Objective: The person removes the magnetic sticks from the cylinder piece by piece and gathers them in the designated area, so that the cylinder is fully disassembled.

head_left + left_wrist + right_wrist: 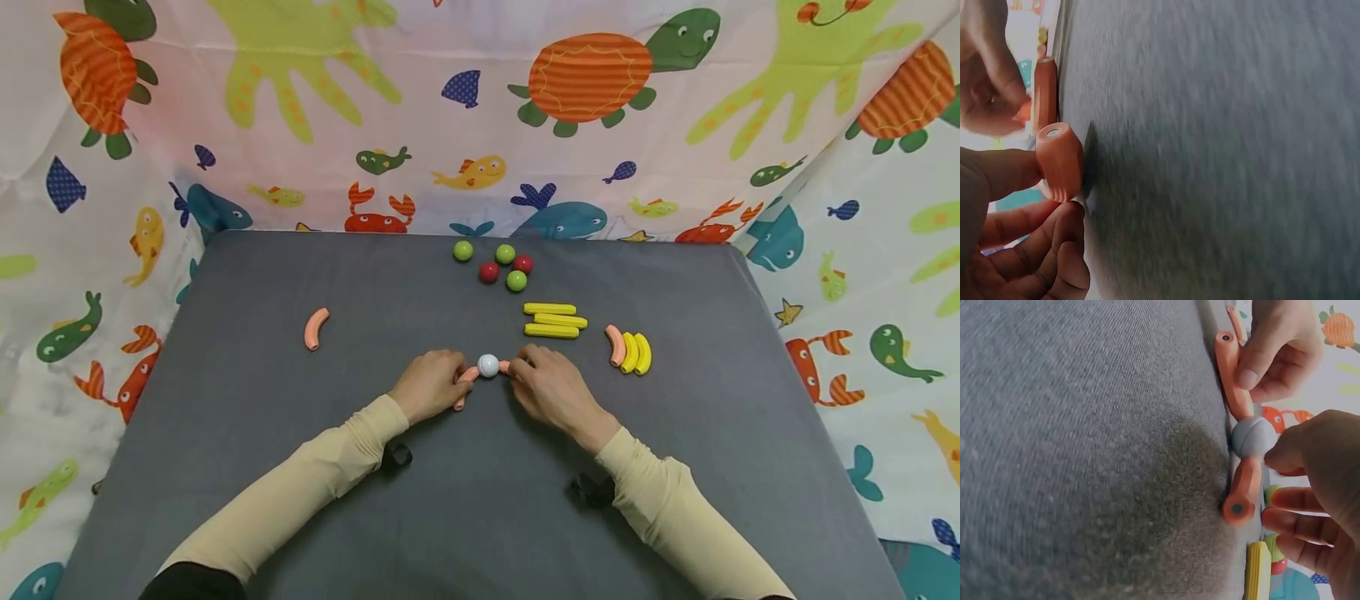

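A white ball sits between two curved salmon-coloured toy sticks, touching both in the right wrist view. The left stick is pinched by my left hand between thumb and fingers. In the left wrist view its near end shows a small metal disc. My right hand pinches the right stick, which looks slightly blurred and is partly covered by the fingers in the head view. The right thumb lies close beside the ball in the right wrist view.
Another curved salmon stick lies at left. To the right are a curved salmon stick beside two curved yellow sticks, and straight yellow sticks. Several green and red balls lie near the grey table's back edge.
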`<state>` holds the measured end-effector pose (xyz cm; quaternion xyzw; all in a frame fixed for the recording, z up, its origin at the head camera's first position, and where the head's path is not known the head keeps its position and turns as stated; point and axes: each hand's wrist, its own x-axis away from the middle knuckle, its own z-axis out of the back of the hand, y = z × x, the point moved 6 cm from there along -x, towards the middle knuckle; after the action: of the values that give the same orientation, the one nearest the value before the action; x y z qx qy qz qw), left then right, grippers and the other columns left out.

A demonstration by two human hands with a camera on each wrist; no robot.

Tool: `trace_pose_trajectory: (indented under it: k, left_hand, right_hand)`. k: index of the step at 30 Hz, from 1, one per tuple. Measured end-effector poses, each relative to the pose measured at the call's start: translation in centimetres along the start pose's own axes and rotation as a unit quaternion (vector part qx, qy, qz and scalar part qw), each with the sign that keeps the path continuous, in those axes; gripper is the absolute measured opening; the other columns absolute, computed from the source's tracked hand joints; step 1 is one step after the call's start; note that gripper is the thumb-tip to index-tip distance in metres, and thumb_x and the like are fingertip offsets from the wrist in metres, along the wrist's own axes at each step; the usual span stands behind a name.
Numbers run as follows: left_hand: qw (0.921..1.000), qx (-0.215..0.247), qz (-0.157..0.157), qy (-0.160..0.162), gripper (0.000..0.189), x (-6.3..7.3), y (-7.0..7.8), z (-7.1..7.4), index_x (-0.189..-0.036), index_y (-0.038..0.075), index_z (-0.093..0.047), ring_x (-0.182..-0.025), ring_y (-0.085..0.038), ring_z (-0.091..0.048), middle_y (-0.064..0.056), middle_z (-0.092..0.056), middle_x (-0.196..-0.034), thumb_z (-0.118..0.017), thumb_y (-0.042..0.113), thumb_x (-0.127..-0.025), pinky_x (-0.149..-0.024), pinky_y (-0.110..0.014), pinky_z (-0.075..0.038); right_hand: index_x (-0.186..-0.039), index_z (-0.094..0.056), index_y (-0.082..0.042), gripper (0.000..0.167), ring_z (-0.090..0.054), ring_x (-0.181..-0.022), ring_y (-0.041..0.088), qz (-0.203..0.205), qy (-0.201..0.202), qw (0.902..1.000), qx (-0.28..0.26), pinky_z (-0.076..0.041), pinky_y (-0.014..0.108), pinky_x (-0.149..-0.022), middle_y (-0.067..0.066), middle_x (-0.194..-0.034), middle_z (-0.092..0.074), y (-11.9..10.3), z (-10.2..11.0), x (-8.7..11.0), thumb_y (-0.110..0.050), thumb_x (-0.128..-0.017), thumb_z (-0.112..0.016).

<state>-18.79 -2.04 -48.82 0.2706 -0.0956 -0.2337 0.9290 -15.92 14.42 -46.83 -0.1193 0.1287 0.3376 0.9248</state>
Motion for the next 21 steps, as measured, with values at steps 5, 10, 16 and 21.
trace_pose_trajectory:
  k: [5,10,16,21]
  left_hand:
    - [0.9999,-0.009,-0.002,0.015,0.019,0.1,0.5,-0.3,-0.075,0.014,-0.061,-0.054,-0.01,-0.048,0.001,-0.055,-0.066,-0.07,0.021,-0.091,-0.053,-0.027,-0.04]
    - [0.9995,-0.019,-0.017,0.018,0.019,0.1,0.8,-0.7,-0.075,0.013,-0.06,-0.055,-0.01,-0.048,-0.001,-0.055,-0.067,-0.07,0.019,-0.09,-0.052,-0.026,-0.039]
    - [0.999,-0.018,-0.023,0.032,0.018,0.0,1.1,-0.5,-0.074,0.012,-0.06,-0.054,-0.011,-0.048,-0.002,-0.053,-0.067,-0.07,0.014,-0.089,-0.051,-0.025,-0.039]
    - [0.9983,-0.032,-0.029,0.039,0.017,0.1,1.0,-0.3,-0.076,0.011,-0.059,-0.055,-0.011,-0.048,-0.002,-0.053,-0.068,-0.07,0.013,-0.088,-0.051,-0.025,-0.039]
  right_hand:
    - [-0.125,-0.064,-0.012,0.042,-0.062,-0.095,0.024,0.018,-0.007,0.9997,-0.012,-0.054,0.038,-0.084,0.007,-0.111,-0.065,-0.6,-0.5,-1.2,-0.016,-0.085,-0.075]
    - [-0.123,-0.068,-0.017,0.036,-0.062,-0.091,0.022,0.033,-0.025,0.999,0.017,-0.054,0.035,-0.08,0.005,-0.107,-0.068,-1.3,-1.6,-1.7,-0.018,-0.087,-0.074]
    - [-0.113,-0.072,-0.015,0.023,-0.062,-0.082,0.019,0.027,0.007,0.9996,0.006,-0.054,0.033,-0.074,0.005,-0.098,-0.068,-1.4,-1.4,-1.9,-0.018,-0.09,-0.071]
    - [-0.113,-0.072,-0.015,0.023,-0.063,-0.083,0.019,0.028,0.002,0.9996,0.008,-0.055,0.033,-0.075,0.005,-0.098,-0.068,-1.3,-1.4,-1.9,-0.018,-0.091,-0.07]
